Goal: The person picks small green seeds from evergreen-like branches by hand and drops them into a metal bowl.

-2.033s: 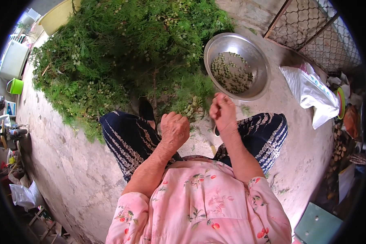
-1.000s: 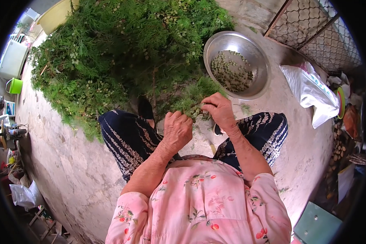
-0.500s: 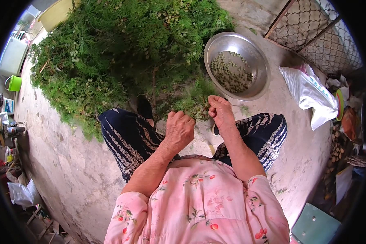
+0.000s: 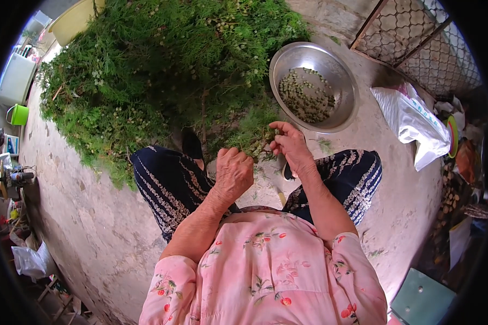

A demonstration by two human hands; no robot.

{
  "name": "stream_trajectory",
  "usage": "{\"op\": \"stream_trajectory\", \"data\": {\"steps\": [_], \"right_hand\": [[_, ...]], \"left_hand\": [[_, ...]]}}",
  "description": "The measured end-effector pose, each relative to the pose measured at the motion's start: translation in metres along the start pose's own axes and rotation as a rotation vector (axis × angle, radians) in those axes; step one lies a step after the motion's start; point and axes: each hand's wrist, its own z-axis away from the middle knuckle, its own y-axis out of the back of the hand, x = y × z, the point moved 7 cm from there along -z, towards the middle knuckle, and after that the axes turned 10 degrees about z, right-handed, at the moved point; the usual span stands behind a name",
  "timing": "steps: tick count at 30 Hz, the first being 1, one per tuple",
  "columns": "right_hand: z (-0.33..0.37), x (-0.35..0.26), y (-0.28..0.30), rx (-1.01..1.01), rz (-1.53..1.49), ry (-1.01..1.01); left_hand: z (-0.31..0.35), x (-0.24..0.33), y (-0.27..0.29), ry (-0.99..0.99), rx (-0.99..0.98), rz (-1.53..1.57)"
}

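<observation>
My left hand (image 4: 234,174) is a closed fist between my knees, knuckles up, around the lower end of a feathery evergreen sprig (image 4: 259,125). Its grip on the stem is mostly hidden. To the right, my right hand (image 4: 291,147) is half curled beside the sprig's tip, index finger lifted off the others. Whatever lies in its palm cannot be made out. Beyond both hands spreads a large heap of green evergreen branches (image 4: 162,70) with small pale cones. A wide metal basin (image 4: 348,111) stands just past my right hand, with many small green cones (image 4: 308,103) on its bottom.
A wire-mesh panel (image 4: 412,46) leans at the far right, near a white sack (image 4: 409,116). A lime-green bucket (image 4: 19,115) and a yellow tub (image 4: 73,24) stand left. Near right is a green flat-topped stool (image 4: 422,298). My knees flank the concrete floor (image 4: 81,216).
My right hand has opened its pinch somewhat, with the index finger moving up and left. My left fist and the sprig have shifted slightly left.
</observation>
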Motion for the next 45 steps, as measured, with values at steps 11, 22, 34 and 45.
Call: {"op": "stream_trajectory", "data": {"steps": [11,22,34,45], "right_hand": [[0.007,-0.012,0.020,0.154,0.152,0.090],[0.017,-0.027,-0.019,0.377,1.039,0.790],[0.027,-0.013,-0.019,0.404,0.763,0.662],[-0.040,-0.011,0.116,0.253,-0.562,0.143]], "left_hand": [[0.002,-0.006,0.001,0.036,0.023,0.018],[0.002,0.001,-0.004,-0.008,0.005,0.035],[0.005,0.000,-0.005,-0.002,0.013,-0.007],[0.005,-0.007,0.005,0.030,0.071,-0.115]]}}
